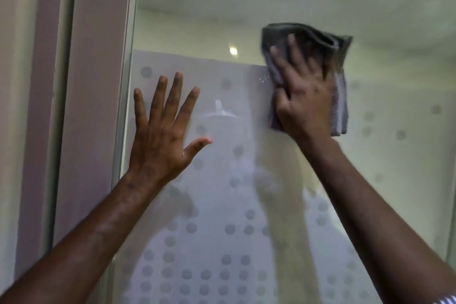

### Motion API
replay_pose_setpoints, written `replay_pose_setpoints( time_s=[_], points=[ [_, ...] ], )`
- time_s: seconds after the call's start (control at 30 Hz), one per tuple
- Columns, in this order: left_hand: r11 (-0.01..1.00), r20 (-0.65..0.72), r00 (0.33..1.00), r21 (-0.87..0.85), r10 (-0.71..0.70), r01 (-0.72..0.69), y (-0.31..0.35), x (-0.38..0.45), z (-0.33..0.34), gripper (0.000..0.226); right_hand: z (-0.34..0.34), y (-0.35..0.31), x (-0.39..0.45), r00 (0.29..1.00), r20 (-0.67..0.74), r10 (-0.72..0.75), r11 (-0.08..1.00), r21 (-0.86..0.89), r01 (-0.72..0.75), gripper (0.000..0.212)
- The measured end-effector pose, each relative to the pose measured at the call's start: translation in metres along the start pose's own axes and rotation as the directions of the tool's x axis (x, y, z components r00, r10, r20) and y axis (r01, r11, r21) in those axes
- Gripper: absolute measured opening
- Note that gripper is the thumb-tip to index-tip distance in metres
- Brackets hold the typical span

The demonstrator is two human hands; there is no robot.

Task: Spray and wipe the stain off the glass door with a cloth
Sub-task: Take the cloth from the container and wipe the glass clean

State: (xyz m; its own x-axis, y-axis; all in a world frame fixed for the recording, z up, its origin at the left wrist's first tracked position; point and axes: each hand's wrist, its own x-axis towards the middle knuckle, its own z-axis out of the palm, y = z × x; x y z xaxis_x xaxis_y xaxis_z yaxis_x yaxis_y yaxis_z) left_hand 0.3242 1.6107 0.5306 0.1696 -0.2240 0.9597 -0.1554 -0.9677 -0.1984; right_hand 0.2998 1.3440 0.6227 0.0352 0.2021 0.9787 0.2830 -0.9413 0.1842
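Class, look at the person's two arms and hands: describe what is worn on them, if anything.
Both forearms are bare to the frame's lower edge. The left hand and right hand wear no gloves, and no rings, watch or bracelets show. A sliver of blue-and-white striped fabric shows at the bottom right corner, possibly a sleeve.

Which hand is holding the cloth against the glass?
The right hand presses the grey cloth to the glass door; the left hand lies flat and bare.

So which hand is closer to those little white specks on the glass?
The right hand. It presses the grey cloth on the glass just right of the specks. The left hand lies flat on the glass, farther off to the lower left.
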Motion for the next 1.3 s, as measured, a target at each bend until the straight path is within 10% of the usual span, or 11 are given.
replay_pose_setpoints(
  time_s=[0.27, 0.43, 0.67, 0.87, 1.1, 1.3],
  points=[
    [1.0, 0.05, 0.999, -0.028, 0.011, -0.01, -0.001, -0.001, -0.004, 0.099, 0.002, 0.004, -0.154, 0.903, 0.205, -0.377, 0.922, -0.007, 0.386, 0.065],
    [1.0, 0.061, 0.998, -0.014, 0.008, -0.007, -0.001, -0.001, -0.004, 0.097, -0.014, 0.054, -0.138, 0.999, 0.022, -0.046, 0.994, -0.097, 0.048, 0.058],
    [1.0, 0.051, 0.999, -0.009, 0.008, -0.007, -0.001, -0.001, -0.002, 0.096, -0.012, 0.035, 0.007, 0.925, -0.126, 0.359, 0.933, 0.012, -0.361, 0.065],
    [0.999, 0.059, 0.998, -0.044, 0.013, -0.01, -0.001, -0.002, -0.004, 0.098, 0.01, -0.027, -0.002, 0.996, 0.044, -0.077, 0.997, 0.025, 0.076, 0.065],
    [0.996, 0.077, 0.997, -0.094, 0.017, -0.01, -0.001, -0.002, -0.008, 0.103, 0.007, -0.009, -0.119, 0.875, 0.202, -0.44, 0.892, -0.013, 0.452, 0.066],
    [0.996, 0.082, 0.997, -0.083, 0.012, -0.005, 0.0, -0.003, -0.008, 0.1, -0.016, 0.048, -0.058, 0.989, -0.074, 0.126, 0.988, -0.079, -0.131, 0.068]
  ],
)
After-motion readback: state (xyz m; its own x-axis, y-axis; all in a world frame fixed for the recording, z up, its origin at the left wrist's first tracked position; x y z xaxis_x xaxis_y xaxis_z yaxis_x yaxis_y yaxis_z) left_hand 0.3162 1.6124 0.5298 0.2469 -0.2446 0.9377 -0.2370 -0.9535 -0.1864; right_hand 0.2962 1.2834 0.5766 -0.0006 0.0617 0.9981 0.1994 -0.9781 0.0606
